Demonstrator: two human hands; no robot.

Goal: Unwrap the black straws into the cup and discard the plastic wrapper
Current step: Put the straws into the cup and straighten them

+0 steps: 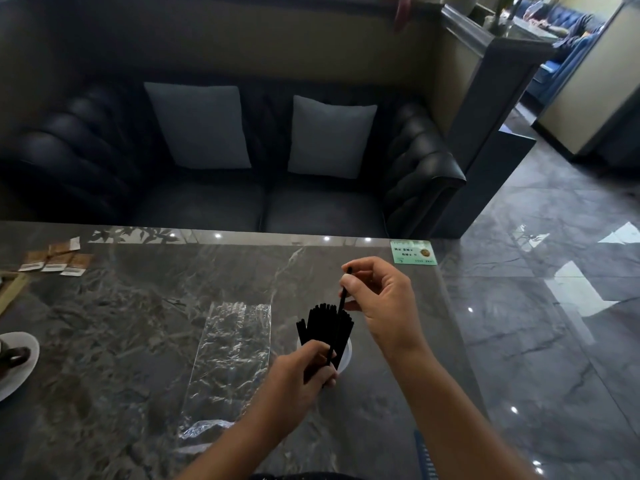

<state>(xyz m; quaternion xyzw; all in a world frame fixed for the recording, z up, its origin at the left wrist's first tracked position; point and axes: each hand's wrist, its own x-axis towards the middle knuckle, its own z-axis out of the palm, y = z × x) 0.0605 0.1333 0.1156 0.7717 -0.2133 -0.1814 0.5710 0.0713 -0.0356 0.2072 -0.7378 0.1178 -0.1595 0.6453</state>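
A bunch of black straws [323, 325] stands in a white cup [347, 355] on the dark marble table. My left hand [298, 374] grips the lower part of the bunch at the cup's near rim and hides most of the cup. My right hand [379, 299] is above and to the right, pinching the top of a single black straw [341, 306] that reaches down into the bunch. The clear plastic wrapper [230, 351] lies flat and empty on the table, left of the cup.
Brown sachets [57, 259] lie at the far left. A white saucer with a dark cup [15, 356] sits at the left edge. A green card [414, 251] lies at the table's far right corner. A dark sofa [242, 188] stands beyond the table.
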